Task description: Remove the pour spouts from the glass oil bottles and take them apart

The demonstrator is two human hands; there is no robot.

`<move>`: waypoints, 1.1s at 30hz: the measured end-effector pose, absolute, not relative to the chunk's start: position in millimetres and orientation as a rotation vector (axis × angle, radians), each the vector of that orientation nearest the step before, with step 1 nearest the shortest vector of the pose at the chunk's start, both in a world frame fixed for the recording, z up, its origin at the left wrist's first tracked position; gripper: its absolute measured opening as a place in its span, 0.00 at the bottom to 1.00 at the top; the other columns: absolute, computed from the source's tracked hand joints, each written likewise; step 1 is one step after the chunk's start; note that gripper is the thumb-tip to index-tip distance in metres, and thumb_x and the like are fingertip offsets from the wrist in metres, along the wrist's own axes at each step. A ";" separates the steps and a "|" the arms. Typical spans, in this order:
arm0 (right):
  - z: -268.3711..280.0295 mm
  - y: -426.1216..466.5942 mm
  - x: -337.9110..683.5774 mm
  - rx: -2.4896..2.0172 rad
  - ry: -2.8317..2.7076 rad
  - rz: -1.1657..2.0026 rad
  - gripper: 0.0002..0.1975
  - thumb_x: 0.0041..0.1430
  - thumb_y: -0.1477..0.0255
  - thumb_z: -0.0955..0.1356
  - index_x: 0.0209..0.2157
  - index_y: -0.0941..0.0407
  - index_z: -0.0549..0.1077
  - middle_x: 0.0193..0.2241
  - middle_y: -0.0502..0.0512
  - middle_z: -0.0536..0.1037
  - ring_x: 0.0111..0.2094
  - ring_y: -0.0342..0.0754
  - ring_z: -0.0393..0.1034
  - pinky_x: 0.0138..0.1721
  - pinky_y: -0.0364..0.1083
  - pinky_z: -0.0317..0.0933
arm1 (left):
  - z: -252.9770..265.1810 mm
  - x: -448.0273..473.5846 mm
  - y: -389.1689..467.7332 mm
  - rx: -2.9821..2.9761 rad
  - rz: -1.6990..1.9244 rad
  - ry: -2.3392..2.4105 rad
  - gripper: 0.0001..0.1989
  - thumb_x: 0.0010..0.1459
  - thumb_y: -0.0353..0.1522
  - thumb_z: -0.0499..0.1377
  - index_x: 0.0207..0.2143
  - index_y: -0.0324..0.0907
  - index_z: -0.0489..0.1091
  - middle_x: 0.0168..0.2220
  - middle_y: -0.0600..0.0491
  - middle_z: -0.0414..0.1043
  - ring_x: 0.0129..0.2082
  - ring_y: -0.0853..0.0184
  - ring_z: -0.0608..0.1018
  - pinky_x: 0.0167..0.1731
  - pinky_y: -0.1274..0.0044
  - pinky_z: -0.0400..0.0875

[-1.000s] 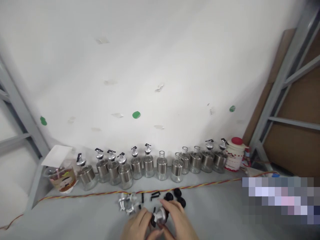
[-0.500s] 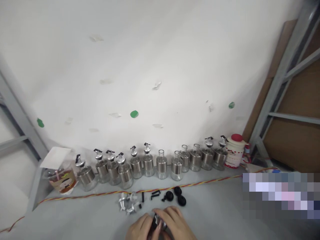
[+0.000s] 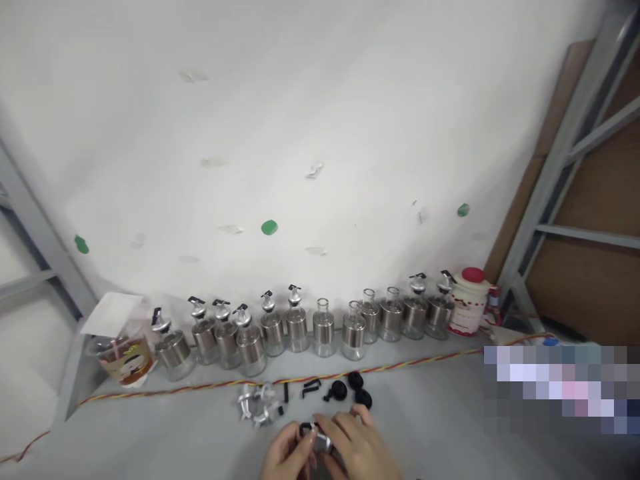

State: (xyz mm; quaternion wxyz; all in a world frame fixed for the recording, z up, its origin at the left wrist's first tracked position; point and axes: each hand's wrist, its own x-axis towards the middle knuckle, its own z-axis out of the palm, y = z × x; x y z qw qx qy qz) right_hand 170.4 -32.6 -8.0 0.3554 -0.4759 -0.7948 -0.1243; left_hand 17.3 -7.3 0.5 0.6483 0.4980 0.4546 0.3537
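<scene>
At six o'clock in our view, we hold a silver pour spout point(image 3: 325, 442): our left hand point(image 3: 286, 455) pinches it near its black lever point(image 3: 305, 427), our right hand point(image 3: 363, 448) curls closed around it. From there, loose silver caps point(image 3: 245, 404) lie at ten o'clock, black stoppers point(image 3: 339, 391) at one.

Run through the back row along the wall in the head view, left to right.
Drink cup → six spouted bottles → four open bottles → two more spouted bottles → red-lidded jar.
</scene>
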 end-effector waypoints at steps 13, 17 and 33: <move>-11.8 -37.3 164.1 -1.430 -2.020 -0.381 0.16 0.44 0.72 0.71 0.39 0.55 0.70 0.23 0.48 0.76 0.24 0.46 0.69 0.34 0.46 0.48 | -0.5 25.3 -10.2 1.021 0.810 1.100 0.26 0.31 0.54 0.61 0.15 0.43 0.57 0.10 0.64 0.56 0.09 0.78 0.56 0.12 0.83 0.46; -12.0 -37.8 165.2 -1.465 -2.041 -0.404 0.14 0.45 0.71 0.70 0.37 0.55 0.70 0.22 0.47 0.76 0.24 0.45 0.69 0.34 0.46 0.48 | -7.2 27.6 -8.4 1.000 0.819 1.107 0.28 0.28 0.55 0.62 0.15 0.43 0.56 0.09 0.64 0.56 0.09 0.78 0.56 0.12 0.83 0.45; -21.5 -38.5 161.1 -1.535 -2.077 -0.478 0.15 0.48 0.67 0.70 0.38 0.56 0.68 0.22 0.48 0.76 0.23 0.46 0.70 0.33 0.47 0.51 | -15.9 30.6 -5.5 1.026 0.889 1.148 0.22 0.34 0.51 0.60 0.12 0.45 0.55 0.09 0.63 0.53 0.12 0.75 0.56 0.14 0.80 0.47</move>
